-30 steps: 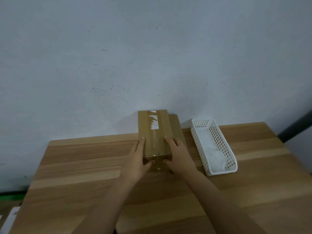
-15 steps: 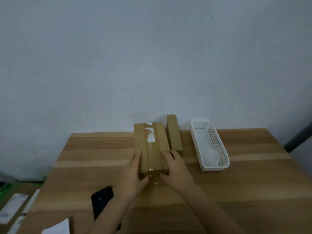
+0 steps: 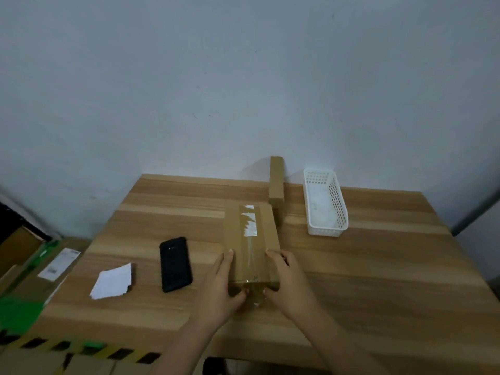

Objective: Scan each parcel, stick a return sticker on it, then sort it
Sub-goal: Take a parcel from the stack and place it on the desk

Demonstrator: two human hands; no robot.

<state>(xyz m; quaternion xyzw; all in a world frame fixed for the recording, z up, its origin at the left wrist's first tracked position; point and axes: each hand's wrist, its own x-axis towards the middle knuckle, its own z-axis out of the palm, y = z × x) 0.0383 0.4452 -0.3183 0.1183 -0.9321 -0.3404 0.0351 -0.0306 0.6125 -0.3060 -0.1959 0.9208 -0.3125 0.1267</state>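
A brown cardboard parcel sealed with clear tape and torn white label scraps lies flat on the wooden table. My left hand grips its near left corner, thumb on the front face. My right hand grips its near right corner the same way. A black phone lies face down left of the parcel. Further left lies a white sheet of stickers. A second, narrow cardboard parcel stands behind the first, against the wall.
A white perforated plastic basket sits at the back right of the table. On the floor at left are cardboard boxes, one with a printed label, green material and yellow-black hazard tape.
Both hands have drawn the taped parcel toward me, away from the narrow parcel at the wall. The view has swung left and down, bringing the phone and sticker sheet into sight.
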